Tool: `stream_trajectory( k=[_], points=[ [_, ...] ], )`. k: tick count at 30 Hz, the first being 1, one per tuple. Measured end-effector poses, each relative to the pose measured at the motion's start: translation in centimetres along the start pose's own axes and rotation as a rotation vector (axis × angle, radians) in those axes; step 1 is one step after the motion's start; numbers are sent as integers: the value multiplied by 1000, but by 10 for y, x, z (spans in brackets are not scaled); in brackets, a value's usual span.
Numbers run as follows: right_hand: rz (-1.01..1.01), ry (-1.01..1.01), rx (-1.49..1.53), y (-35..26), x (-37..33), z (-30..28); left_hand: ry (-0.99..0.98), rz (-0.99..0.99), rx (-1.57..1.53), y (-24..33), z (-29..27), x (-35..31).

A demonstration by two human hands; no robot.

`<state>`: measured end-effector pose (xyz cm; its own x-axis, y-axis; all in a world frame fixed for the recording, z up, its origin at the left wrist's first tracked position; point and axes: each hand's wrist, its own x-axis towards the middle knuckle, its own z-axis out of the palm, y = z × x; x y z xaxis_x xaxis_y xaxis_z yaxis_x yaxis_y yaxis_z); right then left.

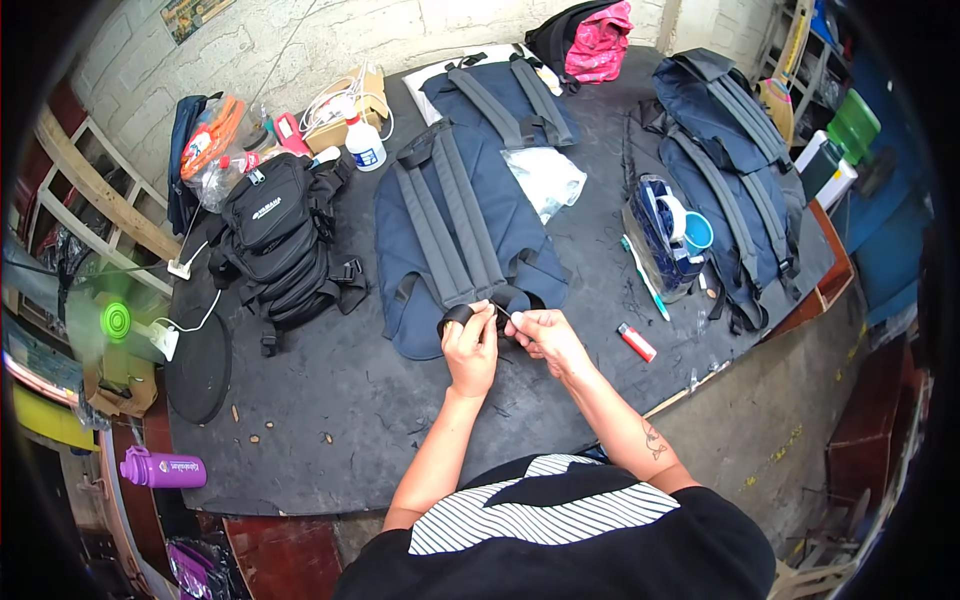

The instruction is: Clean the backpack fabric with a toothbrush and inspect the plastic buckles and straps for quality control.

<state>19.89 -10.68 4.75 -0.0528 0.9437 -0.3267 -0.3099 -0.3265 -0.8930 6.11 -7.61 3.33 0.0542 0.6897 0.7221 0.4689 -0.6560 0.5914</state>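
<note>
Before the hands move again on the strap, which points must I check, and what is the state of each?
1. Left hand grips the black strap end: ok.
2. Right hand pinches beside it: ok.
3. Navy backpack lies flat, straps up: ok.
4. Red lighter lies apart from the hands: ok.
5. What the right fingers hold, thread or tool: cannot tell.

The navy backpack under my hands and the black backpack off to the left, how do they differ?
The navy backpack lies flat, back panel up, with long grey straps running down it; the black backpack sits bunched, its straps black. The navy backpack is the larger. Both hands, left hand and right hand, hold a strap end of the navy one; the black one is untouched. Both rest on the dark table.
</note>
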Motion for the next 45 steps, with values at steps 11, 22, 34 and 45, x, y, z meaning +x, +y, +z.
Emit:
stream_trajectory(
  k=[11,22,34,45],
  points=[
    [147,-49,47,-14,-3,4,-3,-83,-97,-1,1,-2],
    [-3,71,-150,-12,-2,4,-53,5,-36,-1,-4,-2],
    [193,18,-66,-1,3,1,-70,44,-18,-7,-4,-18],
    [-9,29,-3,7,-1,-4,65,-236,-276,9,-4,-7]
  ],
)
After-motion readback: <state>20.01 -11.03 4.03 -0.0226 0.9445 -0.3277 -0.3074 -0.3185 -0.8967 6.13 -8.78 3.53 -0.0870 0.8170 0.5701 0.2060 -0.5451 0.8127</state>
